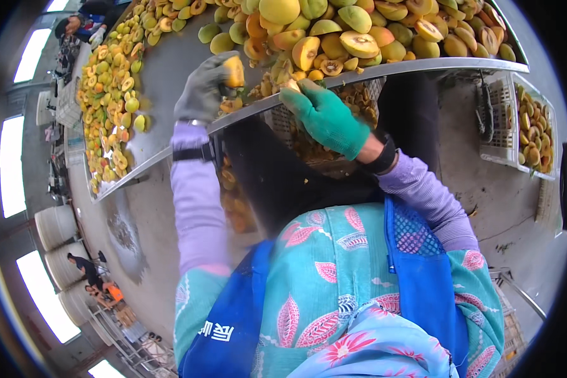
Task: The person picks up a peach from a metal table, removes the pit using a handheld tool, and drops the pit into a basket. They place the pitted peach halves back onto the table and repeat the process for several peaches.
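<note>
My left hand (205, 87), in a grey glove, is raised over the near edge of the metal table and holds a cut yellow peach piece (235, 72) between thumb and fingers. My right hand (331, 120), in a green glove, is closed at the table's rim, to the right. A small pale thing (290, 85) shows at its fingertips; I cannot make out what it is. Just beyond both hands lies a large heap of yellow and green peaches (359, 44), many halved with brown centres showing. Small cut scraps (261, 88) lie at the rim between my hands.
The metal table (164, 82) carries another band of peaches (110, 101) along its left side. Below the rim, between my legs, is a crate of peach scraps (353, 104). A white crate of halved peaches (535, 126) stands at right. Large white tubs (57, 227) and people are at far left.
</note>
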Action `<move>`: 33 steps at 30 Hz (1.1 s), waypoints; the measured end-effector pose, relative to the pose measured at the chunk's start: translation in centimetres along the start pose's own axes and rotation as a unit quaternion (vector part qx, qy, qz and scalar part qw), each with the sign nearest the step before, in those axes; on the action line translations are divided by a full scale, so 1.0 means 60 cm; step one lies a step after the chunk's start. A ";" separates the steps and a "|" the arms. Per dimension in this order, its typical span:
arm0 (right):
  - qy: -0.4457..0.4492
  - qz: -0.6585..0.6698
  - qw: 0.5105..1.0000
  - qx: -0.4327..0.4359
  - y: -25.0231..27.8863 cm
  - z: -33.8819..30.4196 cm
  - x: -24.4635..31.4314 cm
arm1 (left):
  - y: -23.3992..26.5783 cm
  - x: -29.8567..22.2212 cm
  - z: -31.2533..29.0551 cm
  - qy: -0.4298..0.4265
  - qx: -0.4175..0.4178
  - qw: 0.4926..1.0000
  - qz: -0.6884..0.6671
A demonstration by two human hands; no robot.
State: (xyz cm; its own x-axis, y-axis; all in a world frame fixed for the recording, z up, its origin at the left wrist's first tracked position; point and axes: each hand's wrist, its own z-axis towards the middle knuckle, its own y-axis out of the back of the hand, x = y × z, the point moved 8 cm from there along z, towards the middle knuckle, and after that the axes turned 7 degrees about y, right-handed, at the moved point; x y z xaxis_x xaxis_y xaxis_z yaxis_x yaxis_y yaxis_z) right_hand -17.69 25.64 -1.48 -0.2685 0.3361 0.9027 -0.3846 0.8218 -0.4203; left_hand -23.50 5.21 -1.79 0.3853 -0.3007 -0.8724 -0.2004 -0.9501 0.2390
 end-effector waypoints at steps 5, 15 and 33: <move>0.134 -0.327 0.932 0.082 -0.030 0.023 0.035 | -0.061 -0.060 -0.117 -0.262 -0.215 0.921 0.195; 0.092 -0.296 0.942 0.129 -0.053 0.007 0.013 | -0.103 -0.026 -0.119 -0.173 -0.186 0.932 -0.258; -0.068 0.115 0.991 0.008 -0.081 -0.009 -0.014 | -0.110 -0.133 -0.084 -0.179 -0.185 0.965 0.046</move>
State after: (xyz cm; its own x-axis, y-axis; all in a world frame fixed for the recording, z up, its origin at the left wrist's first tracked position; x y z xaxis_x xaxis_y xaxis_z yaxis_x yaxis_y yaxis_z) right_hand -15.14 21.60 -0.14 -0.4676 0.4480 0.7620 -0.3119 0.7230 -0.6165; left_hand -20.71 13.46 5.71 0.0322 -0.4012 -0.9154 0.1424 -0.9047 0.4015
